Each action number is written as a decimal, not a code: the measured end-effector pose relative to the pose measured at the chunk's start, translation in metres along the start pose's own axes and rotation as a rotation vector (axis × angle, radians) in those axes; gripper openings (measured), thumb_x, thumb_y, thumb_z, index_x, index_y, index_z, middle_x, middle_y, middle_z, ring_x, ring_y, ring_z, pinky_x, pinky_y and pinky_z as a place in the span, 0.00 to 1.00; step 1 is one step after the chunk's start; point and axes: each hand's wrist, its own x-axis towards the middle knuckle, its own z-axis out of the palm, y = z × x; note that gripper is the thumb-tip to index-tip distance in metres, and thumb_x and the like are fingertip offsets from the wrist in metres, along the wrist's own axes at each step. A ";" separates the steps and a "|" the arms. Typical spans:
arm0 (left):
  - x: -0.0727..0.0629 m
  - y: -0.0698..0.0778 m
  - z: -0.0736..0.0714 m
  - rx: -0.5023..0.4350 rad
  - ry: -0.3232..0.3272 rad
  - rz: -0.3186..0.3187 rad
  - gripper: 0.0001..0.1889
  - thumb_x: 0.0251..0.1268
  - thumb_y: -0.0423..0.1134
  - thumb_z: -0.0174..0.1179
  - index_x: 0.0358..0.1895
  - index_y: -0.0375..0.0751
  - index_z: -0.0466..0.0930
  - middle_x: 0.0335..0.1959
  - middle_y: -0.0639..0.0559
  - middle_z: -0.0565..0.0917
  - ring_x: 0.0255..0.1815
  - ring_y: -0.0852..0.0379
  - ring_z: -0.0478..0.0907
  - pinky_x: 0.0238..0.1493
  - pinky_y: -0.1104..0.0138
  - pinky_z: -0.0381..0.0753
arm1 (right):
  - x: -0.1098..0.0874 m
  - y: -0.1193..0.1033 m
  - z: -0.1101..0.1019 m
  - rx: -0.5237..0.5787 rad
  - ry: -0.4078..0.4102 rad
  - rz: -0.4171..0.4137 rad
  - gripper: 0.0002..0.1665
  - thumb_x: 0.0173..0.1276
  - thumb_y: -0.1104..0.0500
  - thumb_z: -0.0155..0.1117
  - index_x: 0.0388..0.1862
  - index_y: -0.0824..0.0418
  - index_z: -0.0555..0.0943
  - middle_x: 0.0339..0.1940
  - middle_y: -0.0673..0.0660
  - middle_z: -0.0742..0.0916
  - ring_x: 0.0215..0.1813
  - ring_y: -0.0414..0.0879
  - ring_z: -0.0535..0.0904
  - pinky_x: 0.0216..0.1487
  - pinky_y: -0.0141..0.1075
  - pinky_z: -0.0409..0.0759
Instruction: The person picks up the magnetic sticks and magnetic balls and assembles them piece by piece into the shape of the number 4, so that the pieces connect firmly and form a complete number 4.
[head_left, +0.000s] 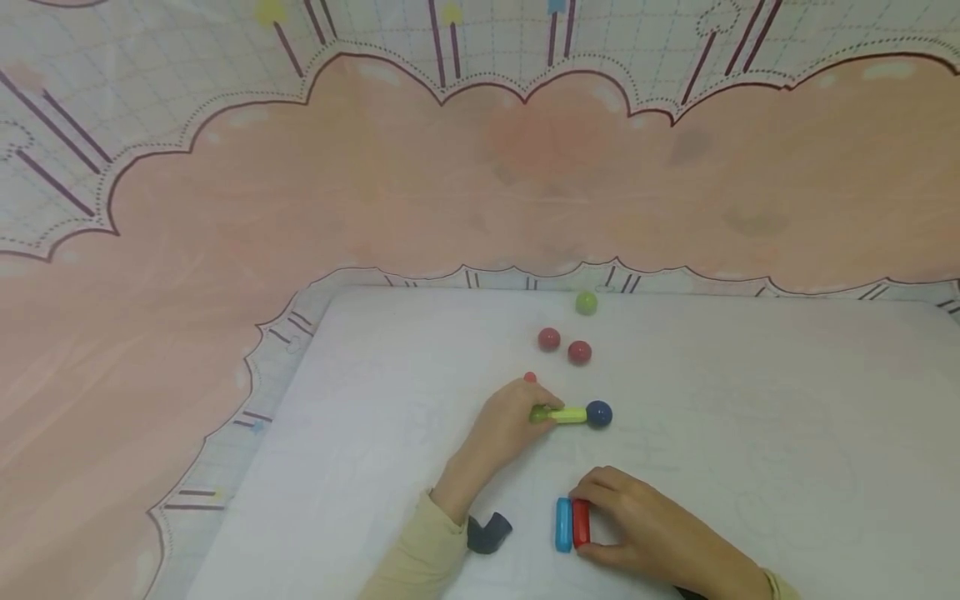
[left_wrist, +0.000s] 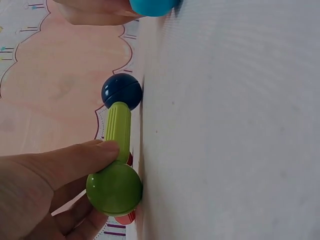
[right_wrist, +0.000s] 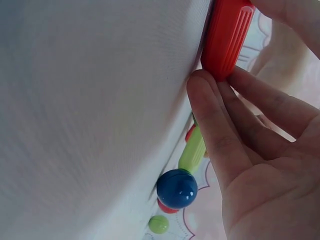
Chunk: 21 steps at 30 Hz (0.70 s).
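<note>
My left hand (head_left: 506, 421) pinches a lime-green rod (head_left: 572, 415) close to its green ball (left_wrist: 115, 189). At the rod's other end is a dark blue ball (head_left: 599, 414), touching it. Nearer the front, my right hand (head_left: 645, 525) holds a red rod (head_left: 581, 523) by its two ends, thumb at the near one and fingertips at the far one. A light blue rod (head_left: 563, 525) lies alongside the red one on its left. Just beyond the left knuckles shows part of a small red piece (head_left: 530, 377); the hand hides the rest.
Two red balls (head_left: 549, 338) and a green ball (head_left: 587, 302) lie farther back on the white tabletop (head_left: 787, 417). A dark curved object (head_left: 489, 533) is beside the left sleeve, partly covered. A patterned cloth (head_left: 525, 183) spreads behind the table.
</note>
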 end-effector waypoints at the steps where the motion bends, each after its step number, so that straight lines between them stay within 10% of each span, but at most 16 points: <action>1: 0.000 0.000 0.000 -0.001 -0.003 0.000 0.14 0.59 0.38 0.71 0.49 0.49 0.88 0.46 0.58 0.87 0.50 0.60 0.80 0.55 0.68 0.79 | 0.000 0.000 -0.001 -0.002 0.002 -0.003 0.26 0.60 0.40 0.73 0.52 0.53 0.83 0.47 0.43 0.83 0.47 0.37 0.78 0.53 0.38 0.84; 21: -0.006 -0.003 -0.003 -0.033 -0.008 -0.009 0.13 0.60 0.38 0.70 0.49 0.52 0.88 0.42 0.60 0.87 0.45 0.62 0.79 0.53 0.70 0.79 | 0.008 0.011 -0.028 0.008 0.139 0.040 0.28 0.54 0.52 0.79 0.54 0.58 0.83 0.52 0.50 0.83 0.52 0.44 0.80 0.53 0.42 0.84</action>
